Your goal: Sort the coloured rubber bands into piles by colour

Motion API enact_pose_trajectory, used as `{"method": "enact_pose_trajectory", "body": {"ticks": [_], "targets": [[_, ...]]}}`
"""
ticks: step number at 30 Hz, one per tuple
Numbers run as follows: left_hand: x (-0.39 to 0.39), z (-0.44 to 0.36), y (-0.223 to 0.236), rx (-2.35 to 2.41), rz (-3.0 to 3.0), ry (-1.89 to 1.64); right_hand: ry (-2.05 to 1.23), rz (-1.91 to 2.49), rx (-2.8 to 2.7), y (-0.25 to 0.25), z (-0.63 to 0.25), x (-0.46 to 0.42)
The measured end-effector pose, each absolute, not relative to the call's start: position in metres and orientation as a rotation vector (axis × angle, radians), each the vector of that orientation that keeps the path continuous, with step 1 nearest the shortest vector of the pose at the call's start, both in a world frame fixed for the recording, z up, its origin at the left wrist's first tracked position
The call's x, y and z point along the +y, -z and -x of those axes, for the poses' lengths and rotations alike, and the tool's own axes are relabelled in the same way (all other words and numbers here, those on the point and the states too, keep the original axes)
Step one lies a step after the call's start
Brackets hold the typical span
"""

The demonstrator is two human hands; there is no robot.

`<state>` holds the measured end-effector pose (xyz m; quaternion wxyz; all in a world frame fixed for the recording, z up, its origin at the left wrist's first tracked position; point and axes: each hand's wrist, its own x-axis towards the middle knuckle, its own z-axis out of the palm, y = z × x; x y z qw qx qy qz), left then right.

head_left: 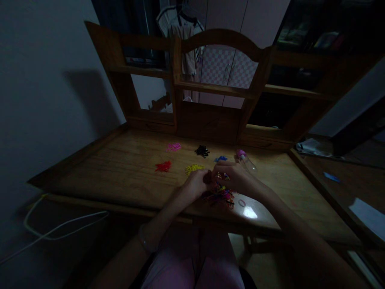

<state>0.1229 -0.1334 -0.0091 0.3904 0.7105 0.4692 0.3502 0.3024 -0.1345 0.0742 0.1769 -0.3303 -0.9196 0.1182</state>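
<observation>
Both hands meet over a mixed pile of small coloured rubber bands [221, 196] near the front edge of the desk. My left hand [198, 184] is closed, its fingertips beside a dark reddish patch I cannot make out. My right hand [233, 175] bends over the pile with fingers curled together; bright bits show between them, and what they hold is hidden. Beyond the hands lie sorted heaps: yellow bands [193, 168], red bands [163, 166], pink bands [173, 147], black bands [201, 151] and blue bands [221, 159]. A single loop [242, 203] lies right of the pile.
A clear bottle with a pink top [247, 161] lies behind my right hand. The wooden desk [120, 168] has a shelf unit [210, 90] along its back. A white cable [69, 222] hangs at the left; papers [368, 216] lie on the right-hand surface.
</observation>
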Motion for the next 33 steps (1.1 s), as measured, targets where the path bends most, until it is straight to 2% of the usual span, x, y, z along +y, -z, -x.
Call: {"method": "enact_pose_trajectory", "body": {"ticks": [11, 14, 18, 25, 28, 33], "targets": [[-0.142, -0.128, -0.009, 1.284, -2.004, -0.798, 0.287, 0.789, -2.904, -0.073, -0.294, -0.140], [-0.142, -0.129, -0.008, 1.307, -2.005, -0.802, 0.353, 0.831, -2.892, -0.068, -0.295, -0.140], [-0.140, -0.128, -0.009, 1.283, -1.958, -0.836, 0.190, 0.919, -2.798, -0.065, -0.301, -0.135], [-0.145, -0.110, -0.011, 1.083, -1.697, -0.890, -0.545, 0.945, -2.416, -0.052, -0.317, -0.113], [-0.148, -0.086, -0.012, 1.148, -1.607, -0.911, -0.620, 0.958, -2.302, -0.049, -0.316, -0.104], [-0.143, -0.030, -0.018, 1.314, -1.533, -0.885, -0.564, 0.948, -2.362, -0.040, -0.290, -0.090]]}}
